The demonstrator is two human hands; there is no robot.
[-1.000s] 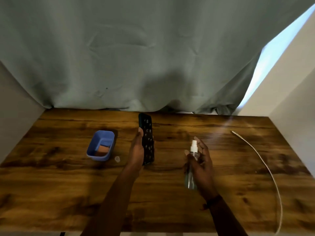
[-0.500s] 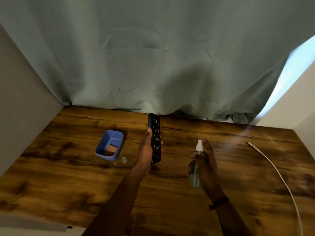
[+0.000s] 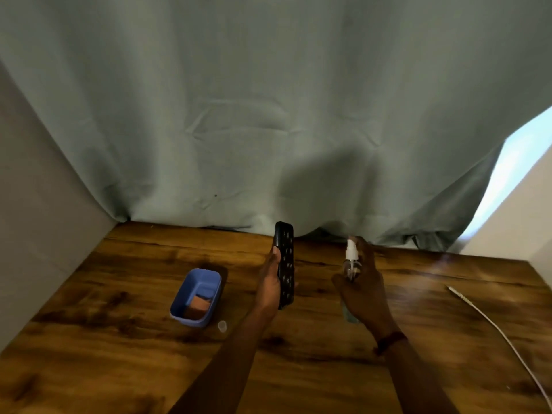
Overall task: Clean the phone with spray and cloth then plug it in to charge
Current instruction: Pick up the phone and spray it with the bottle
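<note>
L hand point(image 3: 270, 283) grips phone point(image 3: 285, 264), held upright above counter point(image 3: 119, 339), patterned back facing cam. R hand point(image 3: 363, 289) wraps clear spray bottle point(image 3: 351, 258), white nozzle up, just R of phone, not touching. Blue tub point(image 3: 195, 297) w/ orange cloth point(image 3: 197, 306) inside sits L of phone. Small cap point(image 3: 222, 325) beside tub. White cable point(image 3: 501, 336) lies far R on counter.

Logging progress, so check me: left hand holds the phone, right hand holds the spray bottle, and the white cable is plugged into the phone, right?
Not plugged in: the head view shows the white cable lying loose on the table, apart from the phone. The left hand holds the phone, the right hand the spray bottle.
</note>
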